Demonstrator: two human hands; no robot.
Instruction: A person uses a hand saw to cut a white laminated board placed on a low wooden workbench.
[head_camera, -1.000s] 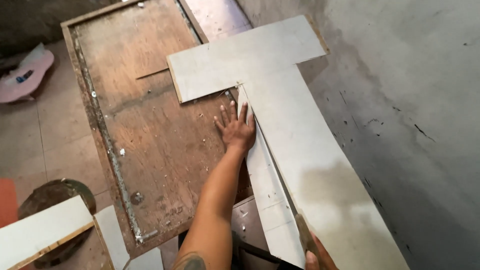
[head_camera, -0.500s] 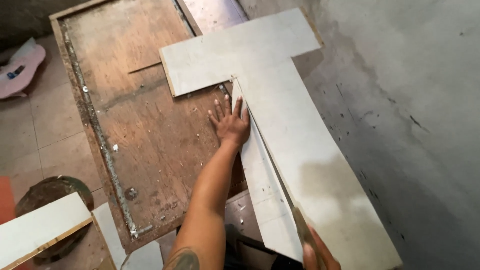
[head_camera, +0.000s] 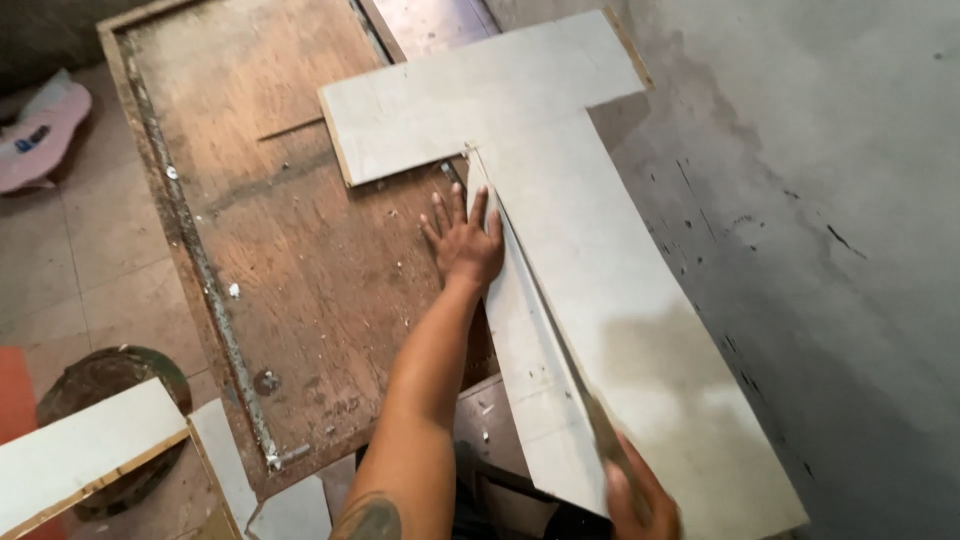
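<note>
While I am pressing my left hand (head_camera: 465, 240) flat, fingers spread, on the narrow tile strip (head_camera: 535, 385), my right hand (head_camera: 640, 500) is gripping the long tile (head_camera: 620, 300), which I judge needs steady, even guiding.

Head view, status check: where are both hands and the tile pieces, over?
Left hand flat, fingers spread, on the wooden board against the narrow tile strip. Right hand grips the near edge of the large grey tile. Nothing blocking.
</note>
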